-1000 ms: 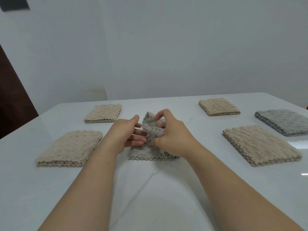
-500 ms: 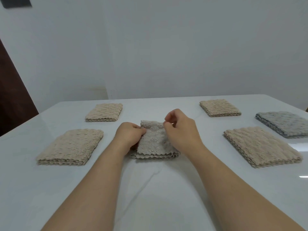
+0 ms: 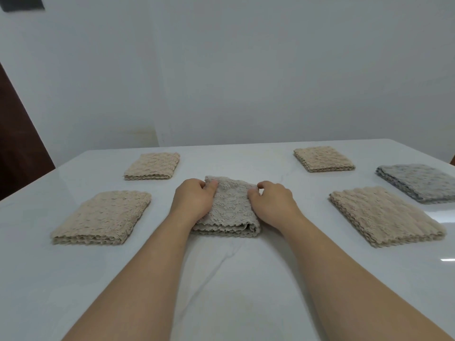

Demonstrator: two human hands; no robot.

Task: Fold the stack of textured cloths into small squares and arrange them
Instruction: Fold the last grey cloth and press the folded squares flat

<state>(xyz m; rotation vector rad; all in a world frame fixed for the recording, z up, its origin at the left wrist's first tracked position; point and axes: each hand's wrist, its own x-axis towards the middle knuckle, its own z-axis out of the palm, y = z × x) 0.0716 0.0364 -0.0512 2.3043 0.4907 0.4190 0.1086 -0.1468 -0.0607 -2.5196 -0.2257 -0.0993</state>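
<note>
- Head view, progress: five folded squares are laid out on the table [image 3: 221, 291]. On the left are the near-left beige cloth [image 3: 103, 217] and the far-left beige cloth [image 3: 152, 166]. On the right are the near-right beige cloth [image 3: 384, 215], the far-right beige cloth [image 3: 322, 158] and the grey cloth [image 3: 418, 182].
- The sixth, the centre cloth [image 3: 230, 207], lies mid-table between the two rows, already folded to approx. the same square.
- No unfolded stack in sight, so I'd judge the job nearly done. What's out of frame I can't tell.
- Prob. left to do: square up the edges, press flat, maybe shift it into line w/ the others.
- Left hand [image 3: 194, 203] has fingers curled at the cloth's left side, thumb pressed on top near the far corner, gripping it.
- Right hand [image 3: 273, 205] does likewise on the right side: thumb on the fabric, fingers curled in, pinching the edge.
- Materials: cloths are thick, nubbly, w/ a waffle-ish or scalloped weave & wavy edges; the layers show as stacked ripples along the near sides.
- The centre one is a greyer beige, soft & a bit puffy at its right fold, so not fully flat.
- Table is glossy white, marble-look w/ faint veins, and reflective.
</note>
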